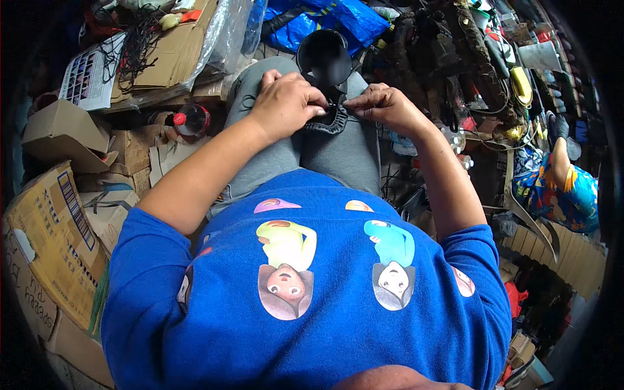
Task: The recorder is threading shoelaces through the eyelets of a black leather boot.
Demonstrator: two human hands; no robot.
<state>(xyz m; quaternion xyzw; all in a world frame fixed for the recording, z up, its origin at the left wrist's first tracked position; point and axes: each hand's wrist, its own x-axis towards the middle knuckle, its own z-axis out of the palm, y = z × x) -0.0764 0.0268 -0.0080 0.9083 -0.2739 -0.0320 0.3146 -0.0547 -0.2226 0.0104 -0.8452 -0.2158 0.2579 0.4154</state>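
Observation:
My left hand [284, 104] is closed, thumb and fingers pinched together at the left edge of a black piece with a ribbed, gathered rim [327, 125]. This piece rests over my thighs. Facing it from the right, my right hand [385, 107] pinches thumb against fingers beside the same rim. Whatever is between those fingertips is too small to make out. Just beyond both hands stands a black round cup-shaped thing [324, 57], dark inside. Whether it is joined to the gathered piece I cannot tell.
Cardboard boxes [55, 227] and a bottle with a red cap [191, 119] lie to my left. Flattened cardboard [170, 58] with black cords is far left, a blue plastic sheet [354, 23] ahead. Tools and clutter crowd the right, where another person [562, 185] sits.

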